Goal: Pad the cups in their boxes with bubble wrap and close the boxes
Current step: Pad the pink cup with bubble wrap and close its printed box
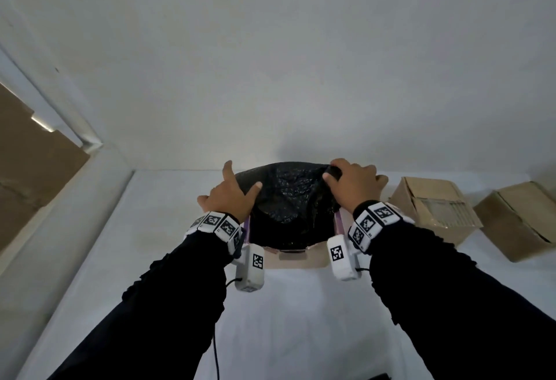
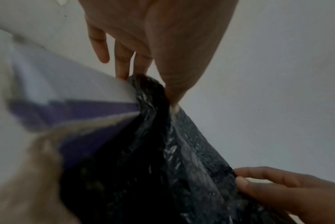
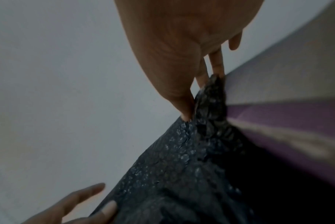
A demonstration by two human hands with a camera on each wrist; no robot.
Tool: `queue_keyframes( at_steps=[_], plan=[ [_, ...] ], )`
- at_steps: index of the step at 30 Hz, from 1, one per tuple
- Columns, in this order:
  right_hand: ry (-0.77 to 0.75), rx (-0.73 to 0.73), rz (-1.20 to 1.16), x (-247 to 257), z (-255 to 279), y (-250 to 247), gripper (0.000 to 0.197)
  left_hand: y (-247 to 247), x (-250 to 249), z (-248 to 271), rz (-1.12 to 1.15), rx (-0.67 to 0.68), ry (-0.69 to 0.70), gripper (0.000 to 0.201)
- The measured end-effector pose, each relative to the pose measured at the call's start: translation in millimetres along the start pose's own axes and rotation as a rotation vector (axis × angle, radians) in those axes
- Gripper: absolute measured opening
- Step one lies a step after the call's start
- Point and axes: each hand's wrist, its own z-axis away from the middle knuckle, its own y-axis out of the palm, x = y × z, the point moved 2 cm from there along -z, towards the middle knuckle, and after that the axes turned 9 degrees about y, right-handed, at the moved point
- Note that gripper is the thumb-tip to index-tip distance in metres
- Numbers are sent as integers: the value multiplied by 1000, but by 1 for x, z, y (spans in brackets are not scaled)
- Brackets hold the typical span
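a sheet of black bubble wrap [image 1: 288, 199] lies draped over the open top of a cardboard box with purple inner flaps [image 1: 301, 259], which stands on the white surface [image 1: 168, 229] close to the wall. no cup shows; it is presumably under the wrap. the left hand [image 1: 231, 193] pinches the sheet's far left corner between thumb and fingers, with the index finger lifted off it. the right hand [image 1: 352, 182] pinches the far right corner, fingers curled round a bunched fold. in the left wrist view the wrap [image 2: 162, 151] runs taut from the pinch down past the purple flap.

the step in hand looks like seating the sheet into the box. to do it well, it seems best to lower both corners together so the wrap sinks evenly instead of dragging to one side, then tuck the edges inside the walls, below the flap hinges, so nothing sticks out and blocks closing. the sheet is light and springy and will likely puff back up, so it needs pressing down before the flaps fold over.

two more cardboard boxes [image 1: 433, 208] lie well to the right.
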Motion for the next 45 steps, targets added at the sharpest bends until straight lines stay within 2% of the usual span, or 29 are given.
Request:
queue_keyframes(
  at_steps=[4,7,9,12,14,16,17,19,20,23,25,28,31,34,36,38,41,43,45],
  plan=[
    [-41,-145,-60,11,-4,8,42,10,-3,-8,-28,-136,143,61],
    [-176,-296,-1,17,-2,15,53,17,-5,-6,-142,-255,279,62],
    [-239,-330,15,20,1,19,62,20,-4,-6,-167,-316,397,62],
    [-171,-201,27,21,3,23,89,23,-8,-3,-129,-414,707,54],
    [-73,-40,36,20,0,25,100,29,-13,4,-135,-378,968,46],
    [-46,11,14,18,-4,25,89,34,-16,10,-144,-273,1127,33],
    [-72,-35,-1,18,-5,24,75,35,-17,12,-141,-213,1148,29],
    [-159,-197,-44,17,-3,23,45,34,-18,14,-80,-90,1082,31],
    [-210,-269,-77,17,-1,24,38,32,-19,15,-32,-39,1014,37],
    [-432,-335,-215,19,6,26,30,31,-19,12,31,92,807,60],
    [-575,-333,-203,22,13,27,29,34,-21,11,-31,118,771,56],
    [-638,-319,18,26,21,35,24,40,-23,9,-274,37,804,44],
    [-618,-255,188,21,20,44,18,38,-24,8,-524,-151,700,15],
    [-561,-251,305,23,20,42,9,31,-27,3,-512,-127,530,9],
    [-557,-252,333,28,23,42,3,30,-27,-4,-442,-92,450,13],
    [-574,-210,285,30,24,45,17,30,-28,-7,-368,-95,488,20],
    [-585,-177,222,32,24,48,36,29,-31,-6,-365,-128,651,17],
    [-620,-170,238,35,25,49,31,34,-31,-6,-453,-107,733,10],
    [-668,-127,277,36,24,53,21,40,-28,-6,-567,-17,747,6]
  ],
)
